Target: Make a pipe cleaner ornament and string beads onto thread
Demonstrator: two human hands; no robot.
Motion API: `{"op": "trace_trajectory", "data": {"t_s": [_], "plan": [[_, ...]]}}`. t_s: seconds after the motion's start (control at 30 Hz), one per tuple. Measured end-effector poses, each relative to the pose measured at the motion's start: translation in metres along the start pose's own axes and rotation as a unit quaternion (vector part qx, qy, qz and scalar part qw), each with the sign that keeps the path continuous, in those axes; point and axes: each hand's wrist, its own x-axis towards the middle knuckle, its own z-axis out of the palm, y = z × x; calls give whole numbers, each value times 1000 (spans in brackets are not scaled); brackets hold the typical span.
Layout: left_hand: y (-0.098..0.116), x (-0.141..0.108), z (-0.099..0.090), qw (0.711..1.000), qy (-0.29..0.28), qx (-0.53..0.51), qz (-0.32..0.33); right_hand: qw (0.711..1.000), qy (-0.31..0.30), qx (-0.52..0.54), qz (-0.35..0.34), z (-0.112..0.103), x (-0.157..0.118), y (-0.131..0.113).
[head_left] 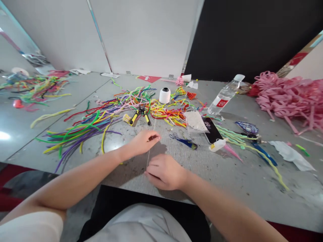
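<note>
My left hand (144,142) is closed just above the tabletop, thumb and fingers pressed together. A thin white thread (148,155) runs toward me from near the white spool (165,96), passing at the left fingers, which partly hide it. Nearer to me, my right hand (165,172) is curled with its fingertips on the lower part of this thread. Beyond the left hand lie yellow-and-black pliers (140,116) with spread handles, beside a small yellow roll (127,118). A dark blue tassel (186,141) rests to the right of both hands.
Colourful fuzzy stems (83,132) spread over the left and middle of the grey table (133,171). On the right are a clear bag (195,121), a phone (212,130), a small glue bottle (217,145), a tilted-looking water bottle (225,95) and a pink heap (290,97).
</note>
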Motion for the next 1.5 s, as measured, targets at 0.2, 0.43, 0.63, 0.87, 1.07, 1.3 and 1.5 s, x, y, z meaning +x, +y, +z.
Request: {"op": "trace_trajectory", "data": {"t_s": [0.2,0.43,0.63,0.87,1.07,1.3,1.5], "plan": [[6,-12,-10,997,-18,-63,50,952,61,151,261,-16,-6,23],[14,-31,-3,967,-175,-147,110,804,157,312,480,-6,12,73],[5,-26,-7,933,-304,-164,100,791,168,306,503,10,38,86],[-1,-14,-5,947,-31,-304,-103,876,113,180,433,9,32,50],[-9,-5,-3,939,66,-310,-131,929,47,88,357,9,33,30],[-18,6,3,911,83,-370,-161,961,-65,60,261,13,27,27],[-24,8,2,902,88,-385,-175,973,-136,35,182,8,20,26]]}}
